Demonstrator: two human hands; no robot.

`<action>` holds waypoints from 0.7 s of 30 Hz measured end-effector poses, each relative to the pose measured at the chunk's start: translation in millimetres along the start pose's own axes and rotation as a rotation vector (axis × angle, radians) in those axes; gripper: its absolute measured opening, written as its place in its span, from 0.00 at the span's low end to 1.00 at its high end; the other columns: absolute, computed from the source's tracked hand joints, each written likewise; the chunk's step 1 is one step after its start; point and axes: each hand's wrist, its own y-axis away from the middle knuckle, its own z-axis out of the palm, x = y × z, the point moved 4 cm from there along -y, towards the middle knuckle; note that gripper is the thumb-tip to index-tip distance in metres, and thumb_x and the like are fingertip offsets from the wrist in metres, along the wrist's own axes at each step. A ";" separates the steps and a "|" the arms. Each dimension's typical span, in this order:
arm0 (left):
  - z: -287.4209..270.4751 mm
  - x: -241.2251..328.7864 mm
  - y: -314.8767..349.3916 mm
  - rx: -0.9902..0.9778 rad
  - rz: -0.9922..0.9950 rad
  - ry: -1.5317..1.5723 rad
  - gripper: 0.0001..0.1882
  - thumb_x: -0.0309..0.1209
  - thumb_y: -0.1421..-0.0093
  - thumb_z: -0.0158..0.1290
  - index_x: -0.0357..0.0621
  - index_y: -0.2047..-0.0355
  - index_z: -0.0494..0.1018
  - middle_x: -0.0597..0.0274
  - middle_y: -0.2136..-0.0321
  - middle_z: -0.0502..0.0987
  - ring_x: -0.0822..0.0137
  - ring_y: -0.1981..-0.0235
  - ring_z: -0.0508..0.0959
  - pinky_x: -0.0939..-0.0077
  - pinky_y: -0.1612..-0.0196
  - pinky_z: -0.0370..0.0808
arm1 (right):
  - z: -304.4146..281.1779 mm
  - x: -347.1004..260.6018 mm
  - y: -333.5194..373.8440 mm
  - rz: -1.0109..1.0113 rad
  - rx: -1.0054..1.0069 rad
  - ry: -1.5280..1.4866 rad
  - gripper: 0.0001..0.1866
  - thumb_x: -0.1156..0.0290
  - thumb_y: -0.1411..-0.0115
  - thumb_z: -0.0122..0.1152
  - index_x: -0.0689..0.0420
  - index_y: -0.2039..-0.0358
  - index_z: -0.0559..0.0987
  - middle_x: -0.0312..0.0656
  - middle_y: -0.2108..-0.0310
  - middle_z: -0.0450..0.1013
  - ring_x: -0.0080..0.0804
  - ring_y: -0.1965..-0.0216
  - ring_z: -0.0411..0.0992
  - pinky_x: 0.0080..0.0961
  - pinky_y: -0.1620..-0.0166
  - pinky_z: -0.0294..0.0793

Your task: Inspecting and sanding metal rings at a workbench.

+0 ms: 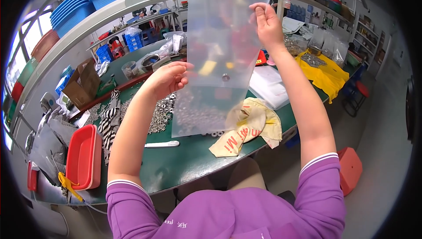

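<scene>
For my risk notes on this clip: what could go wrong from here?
1. The plastic bag might slip or crease: the right hand pinches only its upper right edge, and the left hand is just at its left edge.
2. Its lower end hangs in front of the loose small metal parts, so it could scatter some if it swings.
</scene>
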 end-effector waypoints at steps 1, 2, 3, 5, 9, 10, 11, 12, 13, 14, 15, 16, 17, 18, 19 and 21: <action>1.3 -5.6 -0.4 -0.016 -0.012 -0.001 0.18 0.31 0.39 0.48 0.40 0.50 0.65 0.68 0.68 0.74 0.81 0.76 0.69 0.89 0.73 0.69 | 2.9 3.1 3.4 0.011 -0.003 0.022 0.11 0.62 0.33 0.44 0.52 0.62 0.74 0.25 0.80 0.65 0.10 0.83 0.56 0.11 0.80 0.55; 2.9 -9.6 -0.3 0.017 -0.035 0.014 0.19 0.32 0.40 0.51 0.40 0.50 0.66 0.68 0.67 0.74 0.81 0.76 0.69 0.89 0.72 0.69 | 5.5 5.9 7.6 0.013 -0.005 0.025 0.11 0.62 0.33 0.44 0.52 0.62 0.74 0.25 0.80 0.65 0.10 0.83 0.56 0.11 0.80 0.55; 3.5 -13.4 -2.4 0.014 -0.037 0.017 0.19 0.32 0.40 0.51 0.40 0.50 0.66 0.68 0.67 0.74 0.81 0.76 0.69 0.89 0.72 0.69 | 8.3 11.3 14.4 0.078 0.016 -0.004 0.11 0.62 0.33 0.44 0.52 0.62 0.74 0.26 0.80 0.66 0.10 0.83 0.55 0.11 0.80 0.55; 0.6 -17.8 -1.8 0.018 0.040 0.030 0.19 0.32 0.41 0.54 0.39 0.51 0.67 0.68 0.66 0.75 0.81 0.76 0.69 0.91 0.71 0.68 | 16.7 3.8 25.2 0.163 0.021 -0.092 0.10 0.62 0.33 0.45 0.52 0.62 0.74 0.26 0.79 0.66 0.09 0.83 0.55 0.10 0.81 0.53; -0.7 -10.2 -0.2 0.150 0.227 -0.419 0.21 0.27 0.46 0.58 0.40 0.51 0.69 0.68 0.71 0.77 0.81 0.73 0.72 0.86 0.70 0.69 | 24.1 8.7 42.0 0.218 0.032 -0.184 0.10 0.62 0.33 0.44 0.51 0.62 0.73 0.26 0.79 0.66 0.10 0.83 0.56 0.10 0.81 0.55; -1.6 -8.0 0.9 0.151 0.227 -0.418 0.21 0.27 0.46 0.58 0.40 0.51 0.69 0.68 0.71 0.77 0.81 0.73 0.72 0.86 0.70 0.69 | 26.2 6.0 44.6 0.218 0.031 -0.185 0.10 0.62 0.33 0.44 0.51 0.62 0.73 0.26 0.79 0.66 0.10 0.83 0.56 0.10 0.81 0.55; -3.4 -2.6 1.8 0.185 0.277 -0.470 0.21 0.26 0.46 0.58 0.40 0.51 0.69 0.67 0.70 0.78 0.81 0.72 0.73 0.86 0.68 0.70 | 27.7 5.0 47.1 0.268 0.044 -0.229 0.10 0.62 0.33 0.44 0.51 0.62 0.74 0.26 0.79 0.66 0.10 0.83 0.57 0.10 0.81 0.56; -5.1 3.1 2.8 0.219 0.328 -0.522 0.21 0.24 0.46 0.57 0.40 0.51 0.70 0.66 0.69 0.79 0.81 0.70 0.74 0.86 0.66 0.71 | 28.7 4.3 47.3 0.318 0.057 -0.273 0.10 0.63 0.33 0.45 0.51 0.62 0.74 0.26 0.79 0.66 0.10 0.82 0.58 0.10 0.80 0.57; -6.4 9.0 4.3 0.208 0.391 -0.502 0.21 0.23 0.46 0.57 0.41 0.50 0.70 0.66 0.70 0.79 0.80 0.68 0.76 0.86 0.63 0.71 | 29.0 1.6 44.2 0.316 0.058 -0.275 0.10 0.63 0.33 0.45 0.51 0.62 0.74 0.26 0.79 0.66 0.10 0.82 0.58 0.10 0.80 0.57; -7.9 15.8 6.1 0.221 0.452 -0.481 0.21 0.23 0.46 0.56 0.41 0.50 0.70 0.66 0.69 0.79 0.79 0.67 0.76 0.85 0.62 0.72 | 27.7 -1.4 39.1 0.305 0.079 -0.283 0.10 0.62 0.33 0.45 0.51 0.62 0.74 0.26 0.78 0.67 0.11 0.81 0.59 0.10 0.79 0.59; -9.7 23.0 7.6 0.234 0.512 -0.459 0.22 0.23 0.45 0.56 0.42 0.49 0.70 0.66 0.69 0.79 0.79 0.67 0.76 0.85 0.62 0.72 | 26.5 -2.3 33.9 0.293 0.100 -0.290 0.11 0.62 0.33 0.45 0.51 0.62 0.75 0.27 0.78 0.68 0.11 0.81 0.61 0.11 0.78 0.60; -14.2 32.2 9.5 0.274 0.565 -0.484 0.22 0.24 0.44 0.56 0.40 0.48 0.69 0.63 0.67 0.79 0.78 0.64 0.76 0.84 0.58 0.71 | 27.7 -10.4 21.9 0.222 0.114 -0.307 0.10 0.63 0.33 0.45 0.53 0.63 0.74 0.29 0.80 0.68 0.14 0.80 0.64 0.14 0.76 0.64; -14.8 39.3 12.1 0.240 0.645 -0.361 0.22 0.24 0.44 0.56 0.39 0.48 0.68 0.62 0.65 0.79 0.77 0.62 0.76 0.83 0.55 0.71 | 28.8 -16.3 17.7 0.246 0.106 -0.359 0.10 0.63 0.34 0.45 0.54 0.62 0.74 0.29 0.79 0.69 0.14 0.79 0.65 0.14 0.75 0.65; -15.3 46.0 16.4 0.204 0.722 -0.237 0.22 0.25 0.43 0.55 0.38 0.48 0.68 0.61 0.64 0.79 0.76 0.60 0.76 0.83 0.53 0.70 | 28.7 -22.3 12.0 0.270 0.097 -0.411 0.11 0.63 0.34 0.46 0.54 0.62 0.74 0.30 0.78 0.70 0.15 0.78 0.67 0.14 0.74 0.66; -13.5 50.5 20.0 0.234 0.707 -0.231 0.22 0.25 0.42 0.55 0.36 0.47 0.67 0.60 0.62 0.79 0.75 0.58 0.76 0.82 0.51 0.69 | 28.2 -31.2 4.6 0.178 0.064 -0.403 0.11 0.63 0.34 0.46 0.55 0.62 0.75 0.32 0.76 0.72 0.16 0.75 0.69 0.15 0.70 0.68; -8.4 53.2 21.5 0.285 0.729 -0.164 0.22 0.25 0.42 0.55 0.37 0.47 0.67 0.59 0.62 0.79 0.75 0.58 0.76 0.82 0.51 0.69 | 31.7 -43.2 -0.6 0.161 0.027 -0.412 0.13 0.61 0.34 0.47 0.55 0.60 0.75 0.33 0.73 0.73 0.17 0.73 0.70 0.15 0.67 0.69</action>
